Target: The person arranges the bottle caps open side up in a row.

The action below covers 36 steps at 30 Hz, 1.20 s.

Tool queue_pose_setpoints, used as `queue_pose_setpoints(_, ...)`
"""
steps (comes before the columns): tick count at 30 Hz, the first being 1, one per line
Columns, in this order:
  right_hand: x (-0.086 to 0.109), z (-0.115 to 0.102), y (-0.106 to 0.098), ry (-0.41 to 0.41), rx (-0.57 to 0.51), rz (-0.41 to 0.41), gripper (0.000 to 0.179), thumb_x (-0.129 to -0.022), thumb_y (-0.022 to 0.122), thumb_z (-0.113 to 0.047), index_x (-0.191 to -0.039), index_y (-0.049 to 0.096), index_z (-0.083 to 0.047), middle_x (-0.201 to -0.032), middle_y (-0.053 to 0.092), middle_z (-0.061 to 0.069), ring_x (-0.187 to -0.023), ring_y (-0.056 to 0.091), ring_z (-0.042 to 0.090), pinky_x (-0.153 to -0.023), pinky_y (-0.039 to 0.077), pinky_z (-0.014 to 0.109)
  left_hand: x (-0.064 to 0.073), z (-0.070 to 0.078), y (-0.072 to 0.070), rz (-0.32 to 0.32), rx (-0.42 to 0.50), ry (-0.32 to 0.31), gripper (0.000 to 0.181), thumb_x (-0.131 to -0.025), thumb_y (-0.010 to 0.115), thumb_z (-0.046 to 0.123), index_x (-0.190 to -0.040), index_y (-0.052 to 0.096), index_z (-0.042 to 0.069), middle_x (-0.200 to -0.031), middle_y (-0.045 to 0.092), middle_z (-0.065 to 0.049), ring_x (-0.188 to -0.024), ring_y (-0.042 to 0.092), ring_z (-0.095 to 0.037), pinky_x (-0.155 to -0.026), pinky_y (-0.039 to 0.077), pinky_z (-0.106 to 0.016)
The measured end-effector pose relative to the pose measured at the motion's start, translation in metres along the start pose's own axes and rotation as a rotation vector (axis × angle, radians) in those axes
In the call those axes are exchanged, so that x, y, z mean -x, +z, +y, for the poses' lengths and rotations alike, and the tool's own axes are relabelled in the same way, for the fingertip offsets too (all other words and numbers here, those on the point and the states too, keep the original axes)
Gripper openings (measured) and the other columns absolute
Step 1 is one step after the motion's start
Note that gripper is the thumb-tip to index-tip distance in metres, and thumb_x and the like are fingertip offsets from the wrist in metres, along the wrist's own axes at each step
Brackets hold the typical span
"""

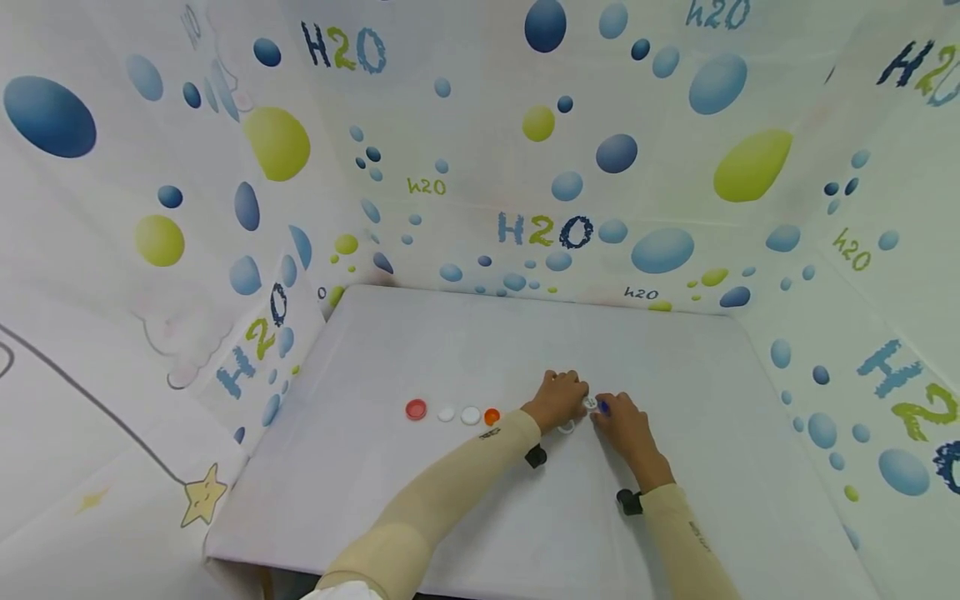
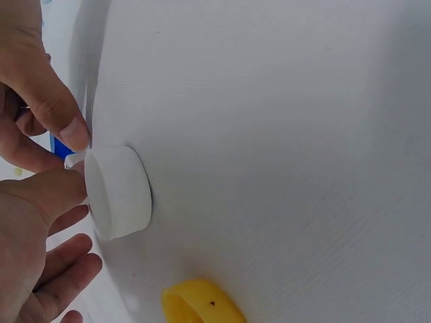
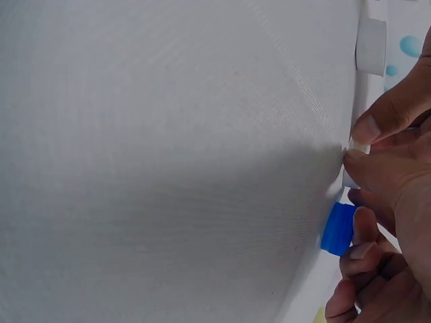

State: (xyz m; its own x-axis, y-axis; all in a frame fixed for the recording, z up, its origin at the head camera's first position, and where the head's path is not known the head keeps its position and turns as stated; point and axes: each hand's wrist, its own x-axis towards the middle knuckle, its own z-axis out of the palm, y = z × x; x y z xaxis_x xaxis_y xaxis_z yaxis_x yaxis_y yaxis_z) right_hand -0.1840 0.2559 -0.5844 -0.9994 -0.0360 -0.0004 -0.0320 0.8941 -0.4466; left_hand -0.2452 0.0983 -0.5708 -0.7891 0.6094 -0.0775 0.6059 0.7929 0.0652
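Observation:
A small white cap point(image 1: 590, 403) lies between the two hands on the cloth. My left hand point(image 1: 558, 398) pinches it from the left, and my right hand point(image 1: 624, 425) has thumb and fingertips on its other side. Beside the right fingers, seemingly touching them, is a blue cap point(image 3: 338, 229). A wider white cap point(image 2: 120, 192) stands just in front of the left hand, apart from its fingers. Near the bottom of the left wrist view sits a yellow cap point(image 2: 202, 301). The far side of the pinched cap is hidden by fingers.
To the left runs a row of a red cap point(image 1: 416, 409), a small white cap point(image 1: 446, 413), a larger white cap point(image 1: 470, 415) and an orange cap point(image 1: 491, 416). White cloth covers the table point(image 1: 420, 350). Printed wall sheets point(image 1: 480, 150) enclose its back and sides.

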Motion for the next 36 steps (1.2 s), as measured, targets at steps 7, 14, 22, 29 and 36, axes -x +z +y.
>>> queue_pose_setpoints(7,-0.003,0.000,0.002,-0.002,0.027,0.017,0.041,-0.099,0.074,-0.018,-0.133,0.066,0.004,-0.102,0.064,0.019,-0.086,0.058,0.029,-0.080,0.049,0.055,-0.004,-0.001,0.002,0.013,-0.025,0.024,0.035,-0.098,0.073,0.045,-0.128,0.070,0.027,-0.130,0.065,0.005,-0.123,0.061,-0.012,-0.114,0.041,-0.041)
queue_pose_setpoints(14,-0.004,-0.004,0.003,-0.005,0.053,0.024,0.038,-0.100,0.073,-0.018,-0.131,0.068,0.004,-0.100,0.064,0.017,-0.086,0.058,0.029,-0.077,0.048,0.053,-0.006,-0.002,0.006,0.018,-0.019,0.026,0.035,-0.098,0.072,0.046,-0.128,0.069,0.028,-0.126,0.065,0.006,-0.122,0.061,-0.011,-0.116,0.040,-0.041)
queue_pose_setpoints(22,-0.006,-0.001,0.005,-0.015,0.074,0.028,0.035,-0.100,0.072,-0.017,-0.129,0.069,0.003,-0.094,0.061,0.015,-0.081,0.055,0.027,-0.074,0.046,0.052,-0.002,0.000,0.000,0.030,-0.024,0.022,0.034,-0.099,0.071,0.045,-0.129,0.070,0.029,-0.124,0.068,0.006,-0.122,0.062,-0.012,-0.115,0.041,-0.042)
queue_pose_setpoints(29,-0.007,-0.001,0.007,-0.024,0.065,0.041,0.033,-0.099,0.073,-0.015,-0.128,0.070,0.002,-0.090,0.059,0.012,-0.079,0.052,0.025,-0.072,0.042,0.048,0.000,-0.001,-0.004,0.020,0.008,0.020,0.036,-0.098,0.072,0.045,-0.130,0.071,0.028,-0.127,0.067,0.005,-0.122,0.061,-0.012,-0.114,0.041,-0.043)
queue_pose_setpoints(36,-0.003,-0.004,0.005,-0.024,0.029,0.046,0.034,-0.102,0.070,-0.019,-0.127,0.070,0.004,-0.092,0.058,0.012,-0.078,0.052,0.026,-0.073,0.037,0.045,0.005,-0.010,-0.005,0.013,0.090,0.019,0.031,-0.103,0.069,0.040,-0.130,0.072,0.026,-0.133,0.066,0.003,-0.129,0.058,-0.013,-0.115,0.040,-0.044)
